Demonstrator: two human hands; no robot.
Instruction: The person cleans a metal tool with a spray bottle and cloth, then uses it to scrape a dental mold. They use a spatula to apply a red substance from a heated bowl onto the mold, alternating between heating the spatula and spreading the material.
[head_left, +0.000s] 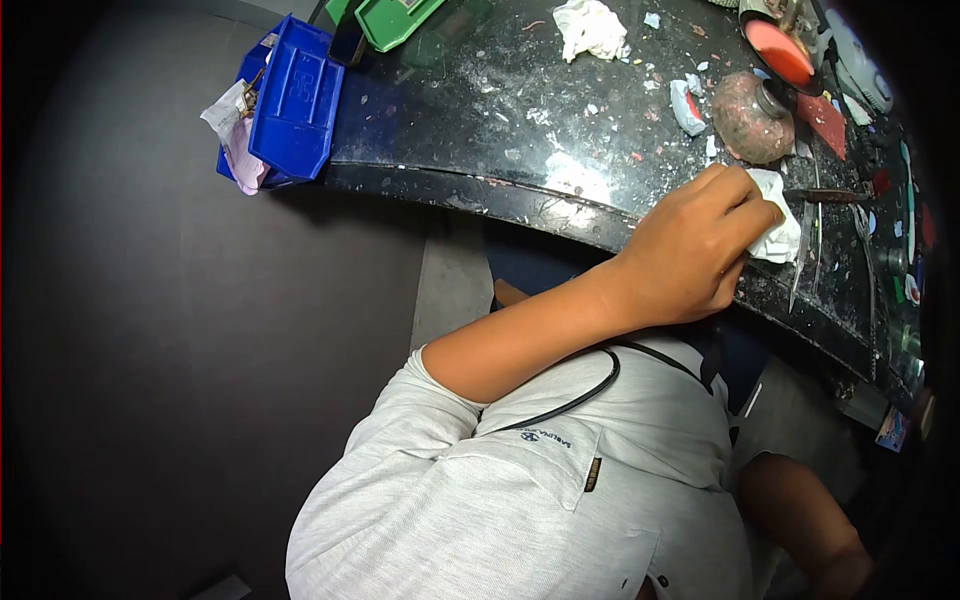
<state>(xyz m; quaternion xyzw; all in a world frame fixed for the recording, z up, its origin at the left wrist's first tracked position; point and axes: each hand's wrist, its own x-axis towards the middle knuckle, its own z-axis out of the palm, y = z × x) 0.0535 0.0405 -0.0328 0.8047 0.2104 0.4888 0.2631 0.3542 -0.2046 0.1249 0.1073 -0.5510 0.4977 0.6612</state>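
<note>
My left hand (690,245) rests at the near edge of the black worktop, its fingers curled round a crumpled white tissue (778,225). Part of the tissue sticks out past the fingers on the far side; the fingertips and thumb are mostly hidden. Just beyond the hand stands a round, stained jar with a metal neck (750,125). A knife-like tool with a dark blade (830,195) lies right of the tissue, beside thin metal tools. My right arm (800,515) hangs down at the lower right, and its hand is out of the frame.
A blue bin (295,105) holding papers overhangs the left end of the worktop (430,130), with a green tray (395,20) behind it. Another crumpled white tissue (590,30), a red sheet piece (825,125), a dish of pinkish-red material (780,52) and scattered scraps lie farther back.
</note>
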